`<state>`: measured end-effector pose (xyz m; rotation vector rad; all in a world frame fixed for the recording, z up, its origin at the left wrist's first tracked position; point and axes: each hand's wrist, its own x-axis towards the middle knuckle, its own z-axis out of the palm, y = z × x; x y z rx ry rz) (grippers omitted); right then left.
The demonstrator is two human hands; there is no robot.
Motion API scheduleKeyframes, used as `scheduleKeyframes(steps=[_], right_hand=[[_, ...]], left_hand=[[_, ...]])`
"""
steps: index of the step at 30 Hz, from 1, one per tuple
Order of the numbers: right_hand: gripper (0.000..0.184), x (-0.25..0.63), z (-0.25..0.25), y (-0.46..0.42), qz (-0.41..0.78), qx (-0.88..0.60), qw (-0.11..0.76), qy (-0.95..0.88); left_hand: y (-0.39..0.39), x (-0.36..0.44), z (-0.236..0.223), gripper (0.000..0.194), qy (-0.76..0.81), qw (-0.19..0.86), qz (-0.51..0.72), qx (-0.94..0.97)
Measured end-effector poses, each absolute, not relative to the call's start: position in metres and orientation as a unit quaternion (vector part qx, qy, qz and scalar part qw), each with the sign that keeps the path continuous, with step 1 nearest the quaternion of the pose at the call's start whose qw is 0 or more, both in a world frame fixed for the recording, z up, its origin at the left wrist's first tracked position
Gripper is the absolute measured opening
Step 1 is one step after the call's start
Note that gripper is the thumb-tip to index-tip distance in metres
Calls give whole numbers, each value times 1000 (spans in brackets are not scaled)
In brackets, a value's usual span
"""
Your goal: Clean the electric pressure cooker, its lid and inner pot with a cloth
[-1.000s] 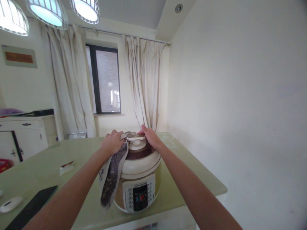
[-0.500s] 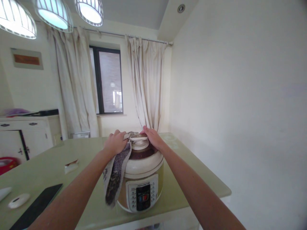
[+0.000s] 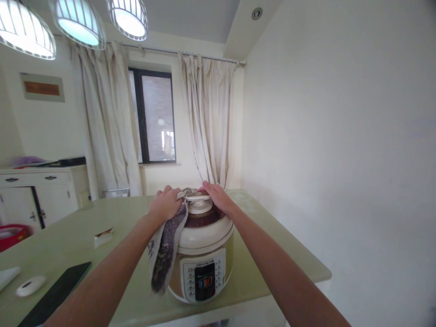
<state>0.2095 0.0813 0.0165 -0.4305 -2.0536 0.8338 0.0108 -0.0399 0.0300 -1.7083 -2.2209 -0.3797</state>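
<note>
An electric pressure cooker (image 3: 204, 240) with a white and brown lid stands upright near the front edge of the green tabletop, its control panel facing me. My left hand (image 3: 166, 204) is closed on a grey patterned cloth (image 3: 166, 254) at the left of the lid; the cloth hangs down the cooker's side, and part of it runs behind the lid knob (image 3: 199, 203). On the lid's right side rests my right hand (image 3: 216, 196), close to the knob and the far end of the cloth. Its fingertips are hidden behind the lid top, so their grip is unclear.
On the left of the green table (image 3: 129, 227) lie a dark flat tablet-like object (image 3: 56, 295), a white oval object (image 3: 30, 286) and a small whitish packet (image 3: 103, 237). A white cabinet (image 3: 51, 190) stands back left; a wall (image 3: 334, 159) rises along the right.
The view has shifted very slightly. Both hands, the cloth and the cooker keep nearly the same places relative to each other.
</note>
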Motion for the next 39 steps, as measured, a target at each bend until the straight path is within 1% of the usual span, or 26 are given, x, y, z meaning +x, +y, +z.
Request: scheduleKeyframes(steps=[4, 10, 13, 16, 20, 23, 27, 30, 33, 35, 36, 37, 39], right_hand=[[79, 209, 16, 82, 332, -173, 426, -824], [75, 209, 15, 83, 317, -175, 426, -829], [74, 207, 15, 83, 303, -180, 427, -833], [76, 206, 15, 82, 299, -184, 426, -834], [79, 205, 18, 80, 307, -195, 418, -832], [78, 207, 21, 77, 298, -192, 412, -839], [77, 211, 24, 74, 296, -169, 386, -857], [78, 212, 22, 78, 335, -157, 382, -847], [79, 211, 18, 84, 387, -164, 394, -817], [77, 209, 16, 87, 389, -175, 410, -806], [75, 209, 15, 88, 380, -179, 419, -805], [73, 208, 14, 89, 371, -182, 428, -804], [70, 207, 13, 90, 367, -187, 439, -799]], left_hand=[[-37, 5, 29, 43, -762, 147, -155, -611], [-46, -1, 20, 36, -724, 88, -267, -630], [-70, 6, 8, 34, -682, 106, -326, -646], [-103, 21, -9, 28, -642, 158, -362, -657], [-139, 52, -29, 20, -622, 226, -358, -659], [-145, 81, -31, 22, -604, 246, -320, -687], [-132, 107, -16, 30, -558, 246, -252, -751], [-116, 107, -1, 27, -531, 219, -254, -778], [-102, 92, 11, 20, -498, 164, -339, -781], [-96, 78, 22, 15, -473, 132, -425, -760], [-93, 70, 31, 13, -465, 132, -473, -737], [-92, 63, 43, 13, -460, 149, -522, -703], [-90, 49, 73, 17, -453, 235, -622, -594]])
